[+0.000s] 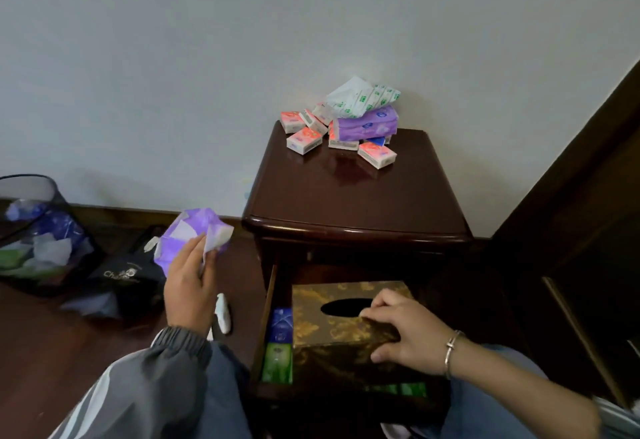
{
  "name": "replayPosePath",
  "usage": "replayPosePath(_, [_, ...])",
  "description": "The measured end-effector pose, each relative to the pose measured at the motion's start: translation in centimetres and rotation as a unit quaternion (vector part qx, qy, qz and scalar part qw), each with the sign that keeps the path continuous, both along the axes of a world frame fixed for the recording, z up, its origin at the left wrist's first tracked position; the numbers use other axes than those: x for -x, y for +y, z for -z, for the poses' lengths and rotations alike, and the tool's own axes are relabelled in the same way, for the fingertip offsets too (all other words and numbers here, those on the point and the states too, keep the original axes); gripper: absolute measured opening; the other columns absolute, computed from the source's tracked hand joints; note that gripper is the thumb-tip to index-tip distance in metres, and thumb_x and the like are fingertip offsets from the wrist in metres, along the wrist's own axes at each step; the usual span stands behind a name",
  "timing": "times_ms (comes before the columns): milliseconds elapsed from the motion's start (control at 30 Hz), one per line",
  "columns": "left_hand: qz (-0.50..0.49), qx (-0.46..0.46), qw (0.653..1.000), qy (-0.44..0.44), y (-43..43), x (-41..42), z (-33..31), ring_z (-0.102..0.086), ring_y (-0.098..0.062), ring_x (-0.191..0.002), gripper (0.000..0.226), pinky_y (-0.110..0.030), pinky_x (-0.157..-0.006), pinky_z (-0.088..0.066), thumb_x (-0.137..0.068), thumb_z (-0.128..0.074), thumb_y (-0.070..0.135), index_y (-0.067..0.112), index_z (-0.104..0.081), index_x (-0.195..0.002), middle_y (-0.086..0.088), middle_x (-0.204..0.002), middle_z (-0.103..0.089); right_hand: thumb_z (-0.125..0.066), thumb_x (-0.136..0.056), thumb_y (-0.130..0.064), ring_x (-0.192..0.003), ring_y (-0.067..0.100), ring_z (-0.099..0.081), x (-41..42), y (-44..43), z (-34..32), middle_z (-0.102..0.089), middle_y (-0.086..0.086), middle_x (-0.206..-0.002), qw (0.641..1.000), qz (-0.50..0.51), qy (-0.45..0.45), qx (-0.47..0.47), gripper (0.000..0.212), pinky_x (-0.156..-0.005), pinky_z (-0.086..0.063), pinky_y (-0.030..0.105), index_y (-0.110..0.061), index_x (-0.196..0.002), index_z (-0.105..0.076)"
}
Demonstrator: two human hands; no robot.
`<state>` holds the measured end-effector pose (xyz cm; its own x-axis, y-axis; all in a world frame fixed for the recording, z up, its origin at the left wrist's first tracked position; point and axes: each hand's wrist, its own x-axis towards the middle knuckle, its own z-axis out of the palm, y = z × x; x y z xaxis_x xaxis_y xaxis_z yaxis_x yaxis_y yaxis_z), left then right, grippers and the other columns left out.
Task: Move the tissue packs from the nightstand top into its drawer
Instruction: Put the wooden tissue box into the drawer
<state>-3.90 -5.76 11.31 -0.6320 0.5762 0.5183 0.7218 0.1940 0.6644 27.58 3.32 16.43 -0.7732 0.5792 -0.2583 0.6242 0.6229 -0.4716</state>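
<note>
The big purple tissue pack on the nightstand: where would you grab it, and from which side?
Probably around its middle, coming from the front. The purple tissue pack lies lengthwise with its long face toward the camera. A green-and-white pack rests on top, so a grip from above is blocked.

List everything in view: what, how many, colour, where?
nightstand: one, dark brown, against the wall
small packs: at least five, pink and white, nightstand top
large pack: one, purple, same pile
printed pack: one, white and green, atop the purple
drawer: one, dark brown, open
tissue box: one, gold-brown, in the drawer
drawer packs: two, blue and green, left of the box
bin: one, black, left floor
bag: one, black, floor
wrapper: one, purple, left of nightstand
left hand: one, bare, gripping wrapper
right hand: one, bare, gripping tissue box
</note>
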Motion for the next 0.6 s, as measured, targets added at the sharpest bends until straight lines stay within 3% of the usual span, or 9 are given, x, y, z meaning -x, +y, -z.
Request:
replayPosePath(67, [-0.019,0.024,0.999,-0.025,-0.3,0.2,1.4,-0.060,-0.036,-0.112,0.025,-0.041,-0.092,-0.043,-0.095,-0.052,0.005,-0.003,-0.064,-0.116,-0.020,-0.117,-0.065,-0.073,-0.075,-0.040,-0.108,0.009,-0.046,1.7,0.6,2.2,-0.039,-0.012,-0.113,1.000,0.011,-0.018,0.000,0.067,-0.094,-0.041,0.021,-0.024,-0.135,-0.050])
replayPosePath(200, [-0.013,0.064,0.998,-0.022,0.0,0.3,4.0,-0.061,-0.037,-0.100,0.021,-0.033,-0.084,-0.041,-0.093,-0.053,0.002,-0.003,-0.066,-0.109,-0.020,-0.109,-0.066,-0.074,-0.074,-0.037,-0.109,0.013,-0.048,4.9,2.7,6.0,-0.039,-0.010,-0.113,0.998,0.044,-0.032,0.007,0.066,-0.096,-0.042,0.024,-0.022,-0.134,-0.051])
replayPosePath(300, [-0.007,0.091,0.996,-0.023,0.3,1.2,5.2,-0.060,-0.036,-0.104,0.023,-0.041,-0.089,-0.045,-0.093,-0.054,0.003,-0.003,-0.066,-0.112,-0.019,-0.114,-0.065,-0.075,-0.074,-0.037,-0.110,0.014,-0.048,6.6,4.5,8.3,-0.041,-0.007,-0.116,0.997,0.061,-0.036,0.013,0.066,-0.097,-0.041,0.024,-0.022,-0.134,-0.052])
replayPosePath(433, [-0.003,0.102,0.995,-0.017,0.6,1.6,6.1,-0.058,-0.032,-0.104,0.023,-0.034,-0.088,-0.043,-0.093,-0.055,0.006,0.000,-0.067,-0.112,-0.015,-0.113,-0.065,-0.074,-0.075,-0.035,-0.112,0.014,-0.047,8.0,6.3,10.5,-0.043,-0.005,-0.120,0.997,0.055,-0.045,0.027,0.066,-0.100,-0.038,0.023,-0.020,-0.135,-0.050])
replayPosePath(600, [-0.004,0.125,0.991,-0.045,1.2,1.3,6.7,-0.057,-0.033,-0.106,0.024,-0.039,-0.087,-0.046,-0.093,-0.056,0.009,0.001,-0.067,-0.113,-0.015,-0.113,-0.066,-0.074,-0.076,-0.033,-0.112,0.014,-0.048,9.4,7.4,12.5,-0.045,-0.003,-0.119,0.997,0.057,-0.040,0.029,0.064,-0.099,-0.035,0.020,-0.020,-0.134,-0.052])
